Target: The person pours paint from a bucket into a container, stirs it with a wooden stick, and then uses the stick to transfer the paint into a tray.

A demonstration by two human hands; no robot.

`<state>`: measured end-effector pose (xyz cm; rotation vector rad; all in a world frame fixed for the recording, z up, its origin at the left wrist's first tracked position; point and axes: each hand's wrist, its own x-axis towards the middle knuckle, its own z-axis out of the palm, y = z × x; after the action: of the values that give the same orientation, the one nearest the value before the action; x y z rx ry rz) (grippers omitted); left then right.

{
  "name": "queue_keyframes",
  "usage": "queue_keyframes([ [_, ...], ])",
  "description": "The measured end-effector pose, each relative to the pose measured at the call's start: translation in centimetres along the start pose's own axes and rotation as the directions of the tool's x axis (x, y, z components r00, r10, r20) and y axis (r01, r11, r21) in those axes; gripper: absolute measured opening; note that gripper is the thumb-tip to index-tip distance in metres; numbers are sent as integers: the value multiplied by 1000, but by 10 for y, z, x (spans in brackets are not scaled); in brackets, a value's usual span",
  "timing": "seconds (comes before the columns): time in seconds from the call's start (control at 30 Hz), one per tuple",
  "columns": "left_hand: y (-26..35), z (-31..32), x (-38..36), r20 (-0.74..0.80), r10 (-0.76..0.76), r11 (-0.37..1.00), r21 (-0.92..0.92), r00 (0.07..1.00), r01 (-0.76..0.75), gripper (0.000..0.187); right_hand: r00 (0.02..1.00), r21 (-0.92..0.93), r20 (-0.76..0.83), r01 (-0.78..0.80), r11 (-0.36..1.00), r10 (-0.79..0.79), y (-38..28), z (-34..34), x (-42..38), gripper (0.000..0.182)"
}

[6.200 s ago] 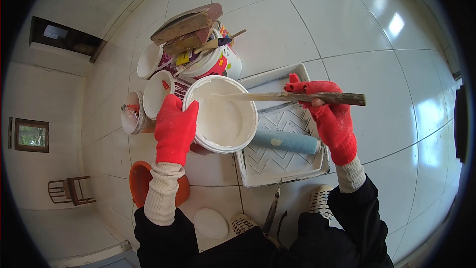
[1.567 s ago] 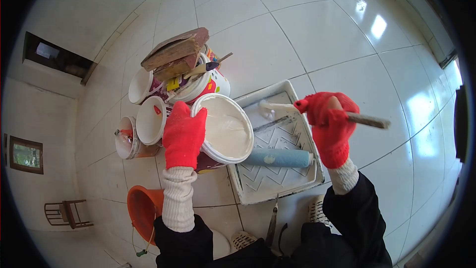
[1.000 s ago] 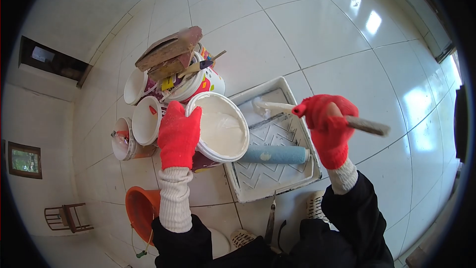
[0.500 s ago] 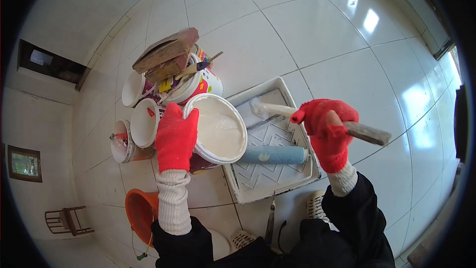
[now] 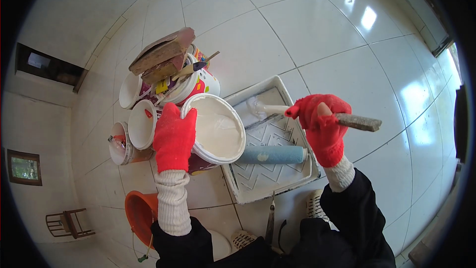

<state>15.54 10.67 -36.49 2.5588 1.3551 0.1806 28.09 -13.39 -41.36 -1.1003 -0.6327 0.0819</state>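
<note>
My left hand (image 5: 174, 136), in a red glove with a white knitted cuff, grips the left rim of a paint bucket (image 5: 218, 131) holding thick white paint. The bucket is tilted a little toward me and overlaps the left side of a paint tray (image 5: 290, 94). Wrapped round a wooden stick (image 5: 361, 122) is my right hand (image 5: 325, 126), also red-gloved, with a bare fingertip showing. White paint coats the stick's far part, whose end is over the tray's upper part, near white paint there. A blue roller sleeve (image 5: 275, 155) lies across the ridged part of the tray.
Left of the bucket stand several more buckets; one (image 5: 183, 92) carries a paintbrush (image 5: 191, 69) and worn wooden pieces (image 5: 161, 54). An orange bucket (image 5: 139, 213) leans at lower left. My feet and a thin pointed tool (image 5: 270, 221) are below the tray on the tiled floor.
My right hand has shifted slightly left and up with the stick, whose handle end now points less steeply down. My left hand keeps its hold on the bucket rim.
</note>
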Motion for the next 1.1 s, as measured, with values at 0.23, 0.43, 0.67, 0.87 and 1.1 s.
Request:
queue_keyframes([
  [0.23, -3, 1, 0, -17, -4, 1000, 0, 1000, 4, 39, 992, -21, 46, 117, 993, -116, -2, -1, 0, 42],
  [0.43, 3, -3, -6, -8, 14, 1000, 14, 1000, -14, 38, 971, 5, -207, 127, 992, -123, 6, -7, 7, 53],
  [0.67, 7, -3, -5, 18, -7, 1000, -5, 1000, 7, 39, 853, 235, -522, 118, 965, 23, 14, -36, 16, 42],
  [0.87, 3, 2, -2, -7, 40, 999, 31, 999, -39, 40, 736, 336, -664, 134, 932, 134, 9, -48, 18, 31],
  [1.1, 5, 2, -3, -20, 62, 997, 45, 998, -61, 39, 731, 404, -652, 112, 908, 200, 9, -50, 17, 32],
])
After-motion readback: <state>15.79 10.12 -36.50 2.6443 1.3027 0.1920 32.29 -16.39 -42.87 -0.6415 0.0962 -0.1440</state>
